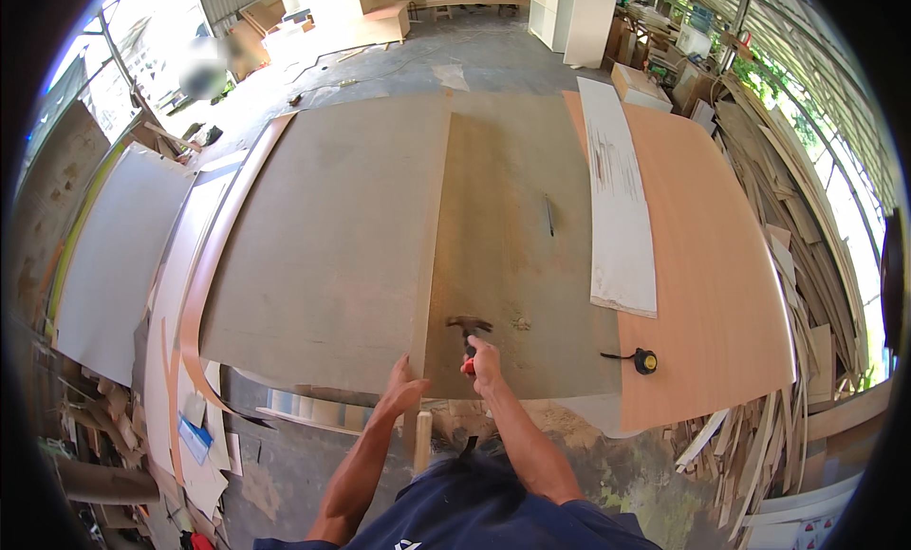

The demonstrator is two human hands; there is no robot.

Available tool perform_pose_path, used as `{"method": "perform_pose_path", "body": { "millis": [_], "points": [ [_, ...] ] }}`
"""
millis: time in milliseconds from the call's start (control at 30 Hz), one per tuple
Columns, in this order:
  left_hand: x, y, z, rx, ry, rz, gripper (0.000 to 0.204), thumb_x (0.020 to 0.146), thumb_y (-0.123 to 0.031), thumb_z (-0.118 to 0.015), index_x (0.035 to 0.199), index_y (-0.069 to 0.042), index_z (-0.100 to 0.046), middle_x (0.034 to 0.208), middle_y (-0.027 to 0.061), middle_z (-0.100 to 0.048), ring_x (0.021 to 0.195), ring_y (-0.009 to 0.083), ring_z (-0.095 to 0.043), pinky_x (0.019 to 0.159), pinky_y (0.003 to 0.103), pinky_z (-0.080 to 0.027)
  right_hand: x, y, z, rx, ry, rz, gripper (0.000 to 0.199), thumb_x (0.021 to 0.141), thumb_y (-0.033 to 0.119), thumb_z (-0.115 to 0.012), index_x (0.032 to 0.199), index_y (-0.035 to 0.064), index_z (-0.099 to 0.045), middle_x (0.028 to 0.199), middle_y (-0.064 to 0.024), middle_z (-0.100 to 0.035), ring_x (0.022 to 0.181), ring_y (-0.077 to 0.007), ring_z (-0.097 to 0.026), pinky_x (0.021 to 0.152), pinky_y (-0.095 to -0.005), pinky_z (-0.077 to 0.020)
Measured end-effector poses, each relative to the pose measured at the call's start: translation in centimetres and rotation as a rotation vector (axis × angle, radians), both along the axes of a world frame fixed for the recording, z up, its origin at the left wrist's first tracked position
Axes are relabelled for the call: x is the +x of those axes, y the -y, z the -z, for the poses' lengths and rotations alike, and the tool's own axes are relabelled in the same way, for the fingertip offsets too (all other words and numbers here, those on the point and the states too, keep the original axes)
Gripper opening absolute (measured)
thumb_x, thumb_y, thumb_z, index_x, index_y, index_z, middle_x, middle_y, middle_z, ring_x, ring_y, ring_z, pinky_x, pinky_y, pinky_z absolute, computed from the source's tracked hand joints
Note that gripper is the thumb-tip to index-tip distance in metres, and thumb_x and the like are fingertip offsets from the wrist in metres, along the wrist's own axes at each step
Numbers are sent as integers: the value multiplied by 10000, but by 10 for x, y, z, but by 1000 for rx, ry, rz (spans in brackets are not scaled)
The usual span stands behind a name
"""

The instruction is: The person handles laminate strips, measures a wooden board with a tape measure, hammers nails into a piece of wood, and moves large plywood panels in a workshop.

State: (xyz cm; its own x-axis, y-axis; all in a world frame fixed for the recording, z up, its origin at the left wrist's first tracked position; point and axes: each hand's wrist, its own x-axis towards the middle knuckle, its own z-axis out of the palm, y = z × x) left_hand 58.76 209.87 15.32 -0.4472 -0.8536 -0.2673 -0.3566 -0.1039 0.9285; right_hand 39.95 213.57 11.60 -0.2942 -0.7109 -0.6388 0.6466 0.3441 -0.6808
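My right hand (485, 362) is closed around the grip of a claw hammer (469, 324), whose dark head is above the near part of the brownish board surface (512, 256). Beside it, my left hand (405, 389) rests at the near edge of a large grey-beige sheet (323, 237), thumb and fingers apart. The sheet's straight edge runs away from me between the two hands. A small cluster of tiny pieces (520, 322), too small to name, lies right of the hammer. Farther off is a thin, pen-like tool (548, 216).
At right, a black-and-yellow tape measure (645, 361) sits on an orange-brown sheet (707, 265), near a long white strip (622, 208). Stacked wood offcuts (797, 199) line the right side. A curled strip (228, 227) borders the left, and white cabinets (569, 23) stand behind.
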Motion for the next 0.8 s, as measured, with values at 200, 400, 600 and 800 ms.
{"method": "perform_pose_path", "body": {
  "millis": [200, 400, 600, 800],
  "points": [
    [77, -24, -19, 248, -72, 48, 621, 623, 20, -628, 1233, 42, -514, 1018, 106, -638, 892, 181, -591, 790, 312, -485, 18, 32, 14, 57, -86, 579, 272, 958, 327, -510, 909, 65, -454, 629, -60, -532, 434, -164, -526, 361, -272, -376],
    [131, -65, -11, 323, -109, 18, 631, 633, 20, -641, 1250, 35, -510, 995, 66, -623, 884, 149, -579, 786, 294, -478, 79, 64, 15, 74, -233, 771, 261, 946, 305, -520, 918, 48, -487, 723, -54, -549, 498, -174, -560, 367, -285, -334],
    [159, -73, 1, 283, -111, 11, 619, 640, -28, -646, 1243, 32, -519, 956, 47, -613, 863, 139, -568, 779, 282, -471, 106, 80, 25, 0, -161, 353, 252, 934, 278, -544, 818, 60, -494, 720, -21, -510, 514, -152, -520, 439, -297, -418],
    [147, -67, -8, 319, -143, 34, 609, 625, -56, -652, 1218, 27, -541, 941, 55, -621, 829, 143, -570, 759, 289, -477, 113, 74, 2, 135, -246, 1005, 246, 934, 264, -554, 772, 82, -513, 646, 4, -497, 521, -111, -501, 473, -266, -415]
  ]
}}
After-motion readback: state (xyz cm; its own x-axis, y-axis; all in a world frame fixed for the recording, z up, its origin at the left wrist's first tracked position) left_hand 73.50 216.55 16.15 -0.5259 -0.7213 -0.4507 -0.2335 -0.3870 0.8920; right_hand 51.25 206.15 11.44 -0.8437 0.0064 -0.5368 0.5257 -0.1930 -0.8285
